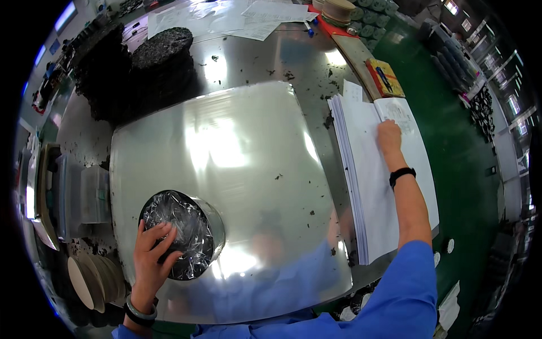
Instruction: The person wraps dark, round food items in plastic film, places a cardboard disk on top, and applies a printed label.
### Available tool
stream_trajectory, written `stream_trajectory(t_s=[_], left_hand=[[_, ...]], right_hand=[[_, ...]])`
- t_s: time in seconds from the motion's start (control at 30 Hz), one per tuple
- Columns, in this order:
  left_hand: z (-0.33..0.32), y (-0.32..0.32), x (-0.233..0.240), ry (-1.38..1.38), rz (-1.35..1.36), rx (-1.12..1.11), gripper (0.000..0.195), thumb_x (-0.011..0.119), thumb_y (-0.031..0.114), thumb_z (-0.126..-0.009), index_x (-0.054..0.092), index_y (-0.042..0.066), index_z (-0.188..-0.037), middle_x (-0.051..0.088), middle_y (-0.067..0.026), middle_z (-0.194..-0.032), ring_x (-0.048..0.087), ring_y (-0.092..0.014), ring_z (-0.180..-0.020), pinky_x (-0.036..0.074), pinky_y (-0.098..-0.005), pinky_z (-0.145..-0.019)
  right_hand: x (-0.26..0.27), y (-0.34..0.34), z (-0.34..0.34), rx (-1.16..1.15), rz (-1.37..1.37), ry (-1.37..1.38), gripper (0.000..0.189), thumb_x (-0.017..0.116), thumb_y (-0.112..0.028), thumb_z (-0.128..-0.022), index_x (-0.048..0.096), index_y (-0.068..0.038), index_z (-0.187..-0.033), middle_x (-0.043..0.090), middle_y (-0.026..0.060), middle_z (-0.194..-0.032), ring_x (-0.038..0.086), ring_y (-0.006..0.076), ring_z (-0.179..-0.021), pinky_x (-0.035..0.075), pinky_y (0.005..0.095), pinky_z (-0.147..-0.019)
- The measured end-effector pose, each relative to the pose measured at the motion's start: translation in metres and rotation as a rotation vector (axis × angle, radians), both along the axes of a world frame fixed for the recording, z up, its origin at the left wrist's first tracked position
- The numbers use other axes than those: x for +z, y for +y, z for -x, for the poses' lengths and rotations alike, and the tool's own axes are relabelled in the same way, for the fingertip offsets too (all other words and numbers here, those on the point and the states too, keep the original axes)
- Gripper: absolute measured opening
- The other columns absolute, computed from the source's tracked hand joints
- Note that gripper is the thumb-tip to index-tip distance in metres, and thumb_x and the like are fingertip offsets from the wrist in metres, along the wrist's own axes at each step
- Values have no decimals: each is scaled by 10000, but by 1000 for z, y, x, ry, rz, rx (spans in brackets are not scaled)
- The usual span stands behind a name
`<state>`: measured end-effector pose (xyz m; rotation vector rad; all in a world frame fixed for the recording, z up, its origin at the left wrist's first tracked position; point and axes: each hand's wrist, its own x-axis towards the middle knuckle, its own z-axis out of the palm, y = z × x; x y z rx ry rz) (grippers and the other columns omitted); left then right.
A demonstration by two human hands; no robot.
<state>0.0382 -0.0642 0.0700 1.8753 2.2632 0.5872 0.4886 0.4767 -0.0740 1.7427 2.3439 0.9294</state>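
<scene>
A round metal tin stands on the shiny metal sheet, crumpled clear plastic film filling its dark mouth. My left hand is at the tin's near left side, fingers spread over the film; whether the fingertips press on it is hard to tell. Away to the right, my right hand rests with curled fingers on a thick stack of white paper, beside the line where a second white sheet begins. Its fingertips are hidden, so a pinch on the paper cannot be made out.
Beneath the tin lies the metal sheet with dark flakes on it. Tall stacks of black, rough discs stand at the back left. Clear plastic boxes and round tan discs line the left. A yellow-red box sits beyond the paper.
</scene>
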Motion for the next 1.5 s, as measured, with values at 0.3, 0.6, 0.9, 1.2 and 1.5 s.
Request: stream_trajectory(t_s=[0.3, 0.6, 0.9, 1.2, 1.5], left_hand=[[3, 9, -4, -53, -56, -52, 540, 816, 194, -759, 683, 136, -1280, 650, -71, -1293, 582, -291, -1258, 287, -586, -1182], [7, -7, -14, -5, -102, -75, 495, 680, 325, -909, 606, 182, -1378, 615, -34, -1364, 546, -241, -1302, 238, -563, -1212], [8, -10, -24, -353, -128, 44, 422, 629, 232, -905, 632, 154, -1319, 624, -72, -1345, 525, -269, -1311, 291, -464, -1194], [12, -9, -24, 7, -195, -85, 442, 621, 254, -894, 625, 168, -1328, 623, -60, -1357, 530, -235, -1323, 280, -445, -1198], [21, -26, -11, -39, -15, -181, 446, 636, 230, -877, 614, 111, -1306, 621, -95, -1351, 548, -259, -1307, 399, -445, -1122]], right_hand=[[30, 10, -32, 82, -229, 504, 200, 646, -278, -901, 758, -114, -876, 702, 161, -845, 683, 370, -817, 540, 499, -739], [140, -325, 209, 736, 918, 1067, 496, 552, -107, -984, 479, -50, -1472, 517, 184, -1452, 532, 366, -1284, 448, 381, -1066], [147, -402, 273, 1239, 801, 515, 711, 683, -119, -835, 411, 65, -1465, 403, 225, -1538, 356, 386, -1457, 382, 444, -1161], [164, -399, 278, 1157, 845, 247, 682, 625, -321, -939, 418, 66, -1461, 453, 211, -1506, 390, 336, -1438, 337, 433, -1185], [119, -384, 342, 1406, 739, 462, 627, 457, -462, -1018, 422, -78, -1512, 392, 136, -1572, 345, 329, -1461, 219, 459, -1226]])
